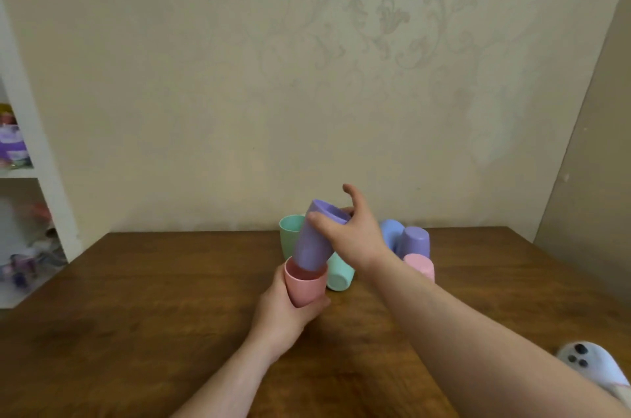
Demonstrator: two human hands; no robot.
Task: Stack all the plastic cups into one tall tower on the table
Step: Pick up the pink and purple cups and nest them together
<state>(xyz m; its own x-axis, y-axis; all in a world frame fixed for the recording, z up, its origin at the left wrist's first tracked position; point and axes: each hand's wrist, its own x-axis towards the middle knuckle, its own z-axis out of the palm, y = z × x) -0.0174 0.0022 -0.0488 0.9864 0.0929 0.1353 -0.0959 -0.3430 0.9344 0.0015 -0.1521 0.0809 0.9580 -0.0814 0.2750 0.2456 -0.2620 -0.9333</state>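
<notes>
While gripped, purple cup (pixel 316 240) inside pink cup (pixel 305 288).

White phone (pixel 592 368), cluttered shelf (pixel 20 158)

1. Two bare forearms run up from the bottom edge, no sleeves showing anywhere along them.
2. The left hand (pixel 283 308) wears no glove, ring or watch.
3. The right hand (pixel 351 233) is just as plain, with a bare wrist and short, unpainted nails.
</notes>
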